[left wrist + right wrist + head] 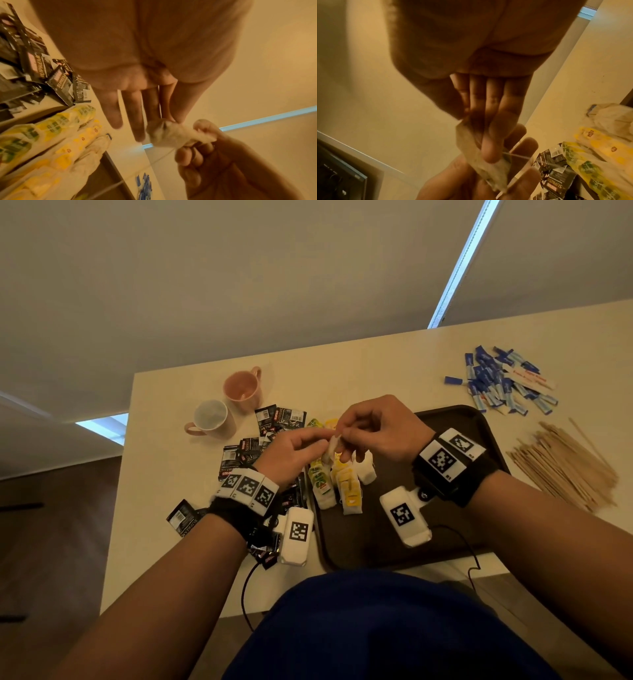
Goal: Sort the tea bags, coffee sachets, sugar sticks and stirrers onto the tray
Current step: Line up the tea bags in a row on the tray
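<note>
Both hands meet above the left part of the dark brown tray (462, 422). My left hand (322, 444) and right hand (345, 436) each pinch one end of a white tea bag (332, 447). In the left wrist view the tea bag (171, 134) stretches from my left hand (165, 121) to my right hand (202, 143), with a thin string hanging below it. In the right wrist view my right hand (476, 135) pinches the tea bag (471, 146). Yellow and green tea bags (342, 484) lie in rows on the tray. Black coffee sachets (250, 450) lie left of it.
Blue sugar sticks (500, 381) are piled at the table's far right. Wooden stirrers (565, 470) lie right of the tray. Two pink mugs (243, 388) (210, 417) stand at the back left. A cable (469, 549) trails over the tray's near edge.
</note>
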